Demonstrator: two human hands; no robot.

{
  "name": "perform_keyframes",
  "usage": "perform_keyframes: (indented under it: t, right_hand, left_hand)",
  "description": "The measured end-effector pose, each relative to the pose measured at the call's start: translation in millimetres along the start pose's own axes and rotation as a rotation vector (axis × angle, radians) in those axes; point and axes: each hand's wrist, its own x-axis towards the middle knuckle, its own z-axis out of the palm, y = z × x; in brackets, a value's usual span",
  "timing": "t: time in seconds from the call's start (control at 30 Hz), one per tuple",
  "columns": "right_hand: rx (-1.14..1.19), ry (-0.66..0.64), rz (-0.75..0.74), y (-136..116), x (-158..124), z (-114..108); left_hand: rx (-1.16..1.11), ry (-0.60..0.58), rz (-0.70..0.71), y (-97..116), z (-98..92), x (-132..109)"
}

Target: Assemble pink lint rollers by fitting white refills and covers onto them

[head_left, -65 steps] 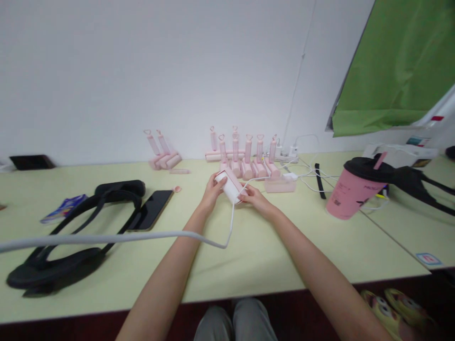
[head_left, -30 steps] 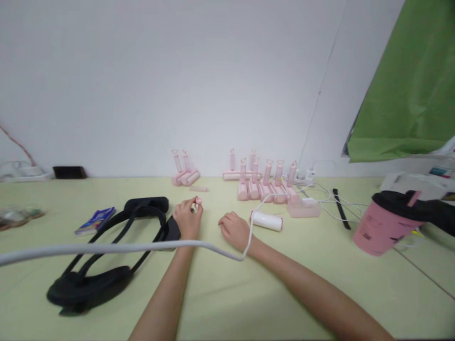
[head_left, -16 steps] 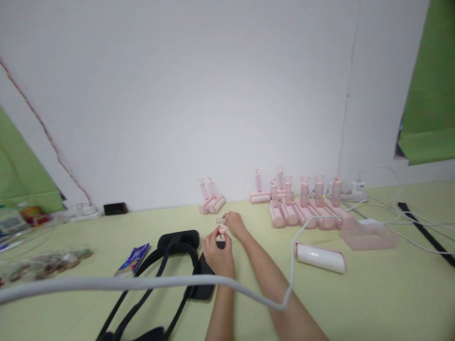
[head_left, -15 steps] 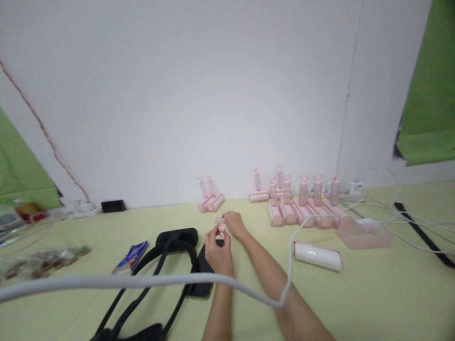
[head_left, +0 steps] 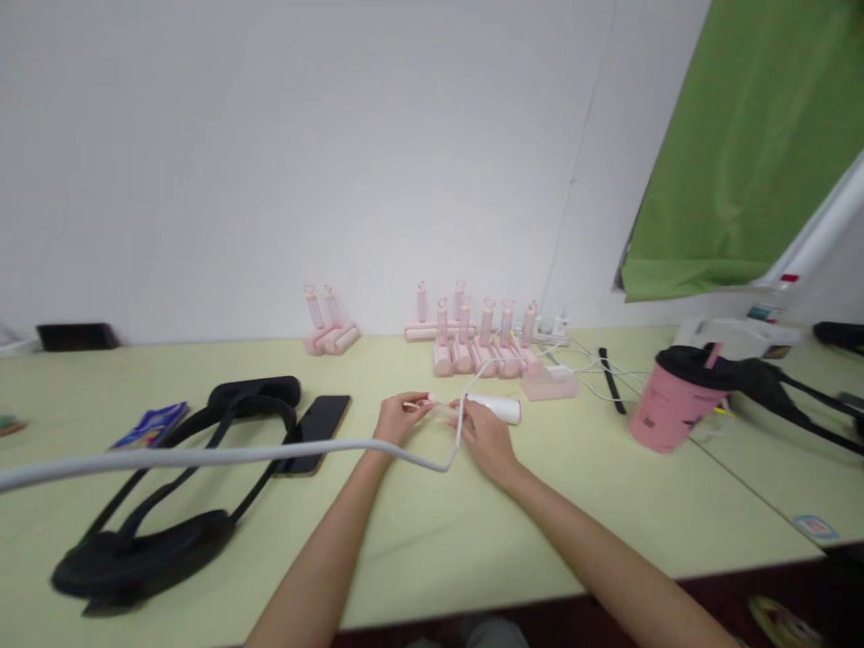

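Left hand (head_left: 400, 421) pinches a small pink piece (head_left: 419, 405); curled right hand (head_left: 487, 441) beside the cord (head_left: 459, 432) at 3 o'clock could snag it

Count: one left hand (head_left: 403, 418), one right hand (head_left: 487, 441), one white plastic cylinder (head_left: 496, 409), one black glass smartphone (head_left: 317, 434), one pink lidded tumbler (head_left: 668, 400), and approximately nine upright pink plastic roller handles (head_left: 486, 322); overlap limits certainty.
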Motion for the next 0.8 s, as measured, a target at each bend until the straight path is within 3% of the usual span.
perform_keyframes:
  t: [0.1,0.23,0.6,0.8]
  right_hand:
    - [-0.122,0.052,-0.02,18.7,1.6,-35.9]
    - [-0.167,-0.068,-0.062,41.0,13.2,-58.6]
    - [-0.191,-0.075,-0.145,37.7,12.8,-49.6]
    - [-0.268,-0.127,-0.192,44.9,14.5,-47.5]
  left_hand:
    - [-0.079,-0.105,-0.037,13.8,19.7,-11.4]
    - [-0.184,-0.108,-0.103,24.2,30.3,-21.7]
    - [-0.293,-0.066,-0.147,20.7,41.2,-20.3]
    - [-0.222,-0.07,-0.111,19.5,44.6,-19.9]
